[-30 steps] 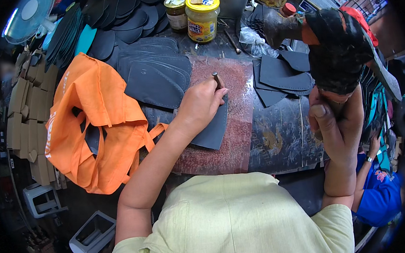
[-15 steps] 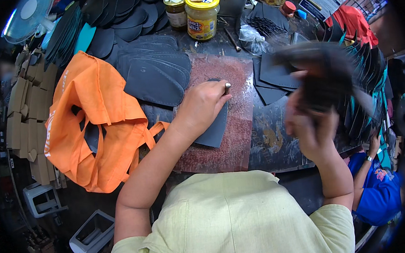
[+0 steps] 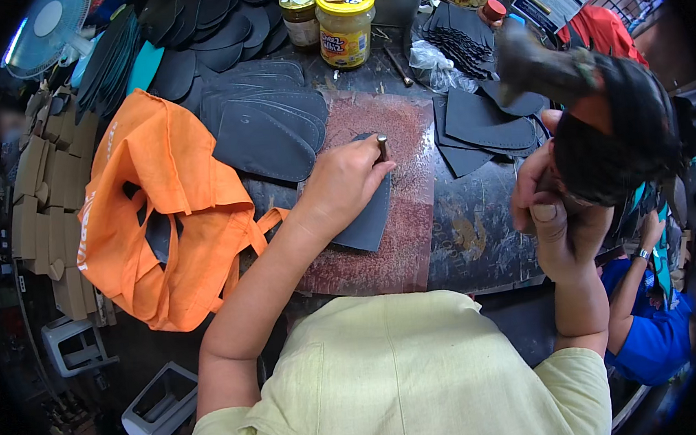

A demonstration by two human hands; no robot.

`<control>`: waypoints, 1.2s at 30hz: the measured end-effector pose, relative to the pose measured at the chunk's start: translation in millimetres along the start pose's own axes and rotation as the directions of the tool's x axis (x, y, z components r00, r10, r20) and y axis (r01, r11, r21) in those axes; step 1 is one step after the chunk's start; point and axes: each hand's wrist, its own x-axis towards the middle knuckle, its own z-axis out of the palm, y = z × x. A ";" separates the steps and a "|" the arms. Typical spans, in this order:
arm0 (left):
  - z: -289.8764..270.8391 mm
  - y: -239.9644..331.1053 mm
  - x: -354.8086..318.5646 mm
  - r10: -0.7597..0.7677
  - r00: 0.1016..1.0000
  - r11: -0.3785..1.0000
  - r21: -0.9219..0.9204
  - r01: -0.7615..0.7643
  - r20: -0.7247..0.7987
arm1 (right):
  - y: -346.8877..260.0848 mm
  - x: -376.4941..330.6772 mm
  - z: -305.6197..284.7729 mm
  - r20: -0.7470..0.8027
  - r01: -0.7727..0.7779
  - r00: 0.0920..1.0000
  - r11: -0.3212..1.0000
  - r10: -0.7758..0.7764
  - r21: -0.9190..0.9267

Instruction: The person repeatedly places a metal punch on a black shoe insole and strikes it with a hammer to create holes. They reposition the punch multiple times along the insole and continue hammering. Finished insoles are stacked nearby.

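Observation:
My left hand [image 3: 344, 187] is closed round a short metal punch [image 3: 382, 146], whose top end sticks up past the fingers. The hand rests over a dark grey flat piece [image 3: 367, 226], leather-like, lying on a worn reddish mat [image 3: 406, 250]. The punch's tip is hidden behind the hand. On the right, my right hand [image 3: 559, 221] grips a dark hammer [image 3: 605, 107], raised well above the table and to the right of the mat. Its head looks bound with black wrapping, and the handle is mostly hidden by the fingers.
Left of the mat lie stitched-edge dark pieces [image 3: 264, 138] and an orange bag [image 3: 175, 206]. More dark pieces [image 3: 484, 125] lie on the right. A yellow-lidded jar [image 3: 347, 33] stands behind. A co-worker's arm [image 3: 627, 285] shows at far right.
My right hand and the hammer have moved to the right and come nearer the camera. My left hand stays in place; the punch now stands more upright.

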 end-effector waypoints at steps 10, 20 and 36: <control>2.9 4.8 -8.7 -0.007 0.999 0.999 0.051 0.009 -0.041 | -8.6 14.7 -7.9 0.301 0.004 0.927 0.798 0.222 -0.603; 1.8 6.8 -8.9 0.093 0.995 0.995 0.038 -0.092 -0.043 | 9.7 3.0 6.2 0.321 0.010 0.919 0.797 0.231 -0.603; -2.3 15.3 -19.2 0.091 0.995 0.994 0.059 -0.089 -0.029 | 6.2 -1.4 1.6 0.351 -0.032 0.880 0.777 0.320 -0.629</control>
